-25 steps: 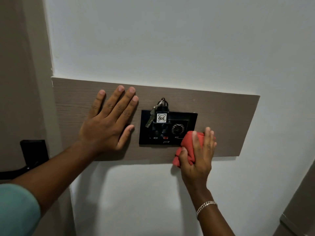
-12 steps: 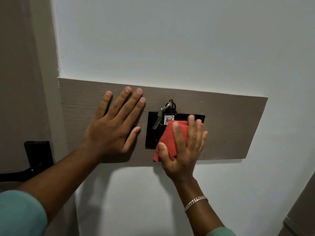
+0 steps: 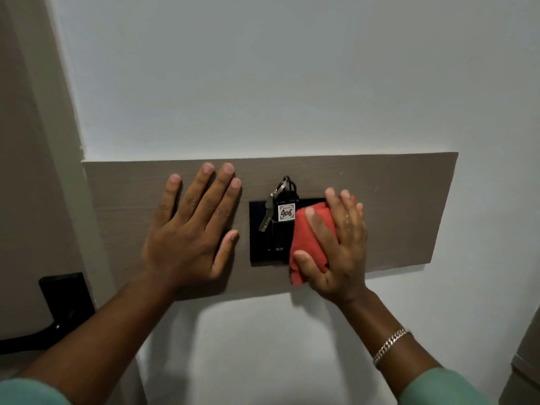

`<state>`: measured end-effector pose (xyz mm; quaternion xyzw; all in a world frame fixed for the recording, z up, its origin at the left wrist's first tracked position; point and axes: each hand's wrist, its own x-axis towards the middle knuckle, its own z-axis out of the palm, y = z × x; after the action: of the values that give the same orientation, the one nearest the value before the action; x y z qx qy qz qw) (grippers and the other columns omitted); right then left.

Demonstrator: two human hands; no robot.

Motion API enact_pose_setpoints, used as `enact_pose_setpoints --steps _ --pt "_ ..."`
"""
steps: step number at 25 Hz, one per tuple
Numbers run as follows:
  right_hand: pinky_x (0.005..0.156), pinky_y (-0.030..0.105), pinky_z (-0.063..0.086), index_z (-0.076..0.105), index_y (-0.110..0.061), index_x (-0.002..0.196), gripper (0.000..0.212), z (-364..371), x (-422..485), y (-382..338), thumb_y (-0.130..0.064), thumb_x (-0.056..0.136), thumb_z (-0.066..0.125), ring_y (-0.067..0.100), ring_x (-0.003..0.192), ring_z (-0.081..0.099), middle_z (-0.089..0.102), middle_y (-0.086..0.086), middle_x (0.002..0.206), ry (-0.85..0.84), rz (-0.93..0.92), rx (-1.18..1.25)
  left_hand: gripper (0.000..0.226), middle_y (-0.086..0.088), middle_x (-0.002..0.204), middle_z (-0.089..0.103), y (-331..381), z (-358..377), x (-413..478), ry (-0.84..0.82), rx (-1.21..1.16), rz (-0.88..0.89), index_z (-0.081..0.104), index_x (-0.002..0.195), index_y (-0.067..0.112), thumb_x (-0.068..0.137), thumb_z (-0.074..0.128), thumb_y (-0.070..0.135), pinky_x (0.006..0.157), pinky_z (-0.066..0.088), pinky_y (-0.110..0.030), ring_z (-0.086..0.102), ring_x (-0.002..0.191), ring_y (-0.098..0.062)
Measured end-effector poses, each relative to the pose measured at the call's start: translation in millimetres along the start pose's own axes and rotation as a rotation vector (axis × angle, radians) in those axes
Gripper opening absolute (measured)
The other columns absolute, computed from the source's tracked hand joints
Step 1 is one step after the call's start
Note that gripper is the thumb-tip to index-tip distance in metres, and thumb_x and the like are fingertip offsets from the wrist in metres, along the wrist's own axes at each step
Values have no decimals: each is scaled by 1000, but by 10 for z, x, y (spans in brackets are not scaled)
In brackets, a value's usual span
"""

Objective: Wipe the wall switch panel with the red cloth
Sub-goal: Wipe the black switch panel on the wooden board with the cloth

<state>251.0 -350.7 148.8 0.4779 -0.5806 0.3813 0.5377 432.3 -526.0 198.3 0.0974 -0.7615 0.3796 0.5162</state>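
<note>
The red cloth (image 3: 309,238), long axis upright, has been shifted rightward across the switch panel (image 3: 263,247), pressed under the right hand (image 3: 339,247); the left hand (image 3: 190,229) is kept flat, its grip wide.

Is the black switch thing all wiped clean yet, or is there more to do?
Not finished. The right hand is pressing the red cloth onto the right part of the black switch panel. The left hand rests flat on the wooden board. The panel's left part, under the key with tag 406, is uncovered; whether it's clean, I can't tell.
</note>
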Motion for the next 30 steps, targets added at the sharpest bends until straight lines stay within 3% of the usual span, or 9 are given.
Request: enact_pose_setpoints --steps 6,8,15,19,21,23,25,28,30 --pt "119 59 27 53 -20 142 54 225 257 -637 -47 97 43 28 153 25 39 11 159 312 685 158 74 -13 164 17 9 -20 -5 -11 0 -4 21 157 7 95 40 42 122 11 -56 17 153 -33" --pt "119 59 27 53 -20 142 55 308 304 -884 -49 96 46 29 152 24 38 11 160 360 765 180 74 -13 165 15 8 -23 -8 -27 -3 2 20 158 7 96 39 42 122 9 -56 15 153 -33" --pt "121 65 19 43 -21 143 60 21 -78 -164 -54 94 54 40 148 26 37 17 153 -44 -50 18 74 -10 168 8 -14 33 -41 -30 -8 2 18 158 8 95 38 42 124 3 -53 8 155 -30" --pt "127 54 2 21 -28 156 73 -157 -8 8 -62 96 43 27 157 0 15 6 166 -248 -11 78 70 -14 163 25 9 -115 24 -66 -82 -28 27 156 7 94 44 37 122 12 -56 20 152 -33" --pt "128 47 -6 4 -28 158 80 -209 5 -9 -67 95 35 24 157 -10 0 1 168 -316 67 44 60 -20 153 45 197 -287 77 -34 -239 -181 44 145 5 90 50 27 115 24 -56 38 142 -36" --pt "127 44 -9 -5 -26 157 84 -249 11 -57 -69 95 32 23 156 -16 -9 2 167 -350 122 25 33 -17 116 67 656 -527 82 67 -441 -442 56 117 11 86 53 23 95 39 -47 58 107 -32" --pt "128 46 -8 -10 -25 156 87 -303 16 -111 -66 95 36 24 156 -18 -13 4 166 -380 143 48 11 -5 87 68 1164 -745 103 72 -717 -712 58 95 14 88 56 22 76 49 -41 60 78 -21" --pt "128 53 -3 -8 -22 157 97 -411 34 -116 -47 92 59 26 156 -18 -15 7 167 -451 133 119 15 5 80 65 1561 -845 239 -34 -1098 -1137 60 93 15 87 70 25 67 56 -23 62 69 -2" --pt "127 56 -1 -8 -18 157 95 -505 76 -72 -40 88 52 24 156 -19 -15 7 168 -524 96 198 25 8 73 61 1620 -799 342 -69 -1132 -1285 57 91 17 79 79 23 59 49 -11 57 61 1"
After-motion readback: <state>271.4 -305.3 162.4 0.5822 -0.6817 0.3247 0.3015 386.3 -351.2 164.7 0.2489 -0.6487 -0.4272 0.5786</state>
